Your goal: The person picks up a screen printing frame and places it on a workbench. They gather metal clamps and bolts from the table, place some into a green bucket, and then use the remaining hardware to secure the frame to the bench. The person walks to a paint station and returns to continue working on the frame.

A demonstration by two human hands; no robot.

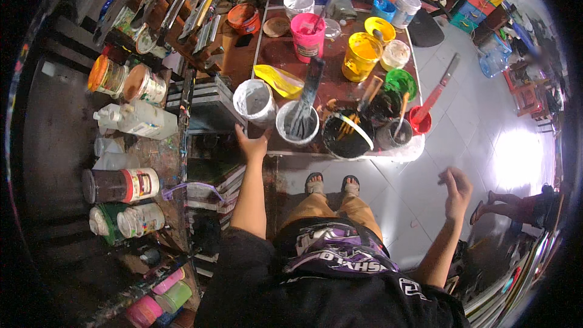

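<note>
My left hand [252, 144] is at the table's front left edge, just below a white bucket [254, 102] with grey paint inside. Its thumb and a finger are spread apart; whether they touch the bucket I cannot tell. Beside that bucket stands a white pail [297, 124] holding a wide, paint-caked brush [306, 100]. Off to the right, above the floor, my right hand [456, 193] hangs with loosely bent fingers and holds nothing. A black paint bucket [343, 143] with a white handle is at the table's front, next to a small grey pot [393, 136].
The brown table [276, 54] carries a pink bucket [308, 39], a yellow bucket [362, 58] and a red pot [420, 120] with a long-handled tool. A wooden shelf [161, 164] with jars and a plastic jug [143, 120] stands left. Another person's legs [510, 201] show at right.
</note>
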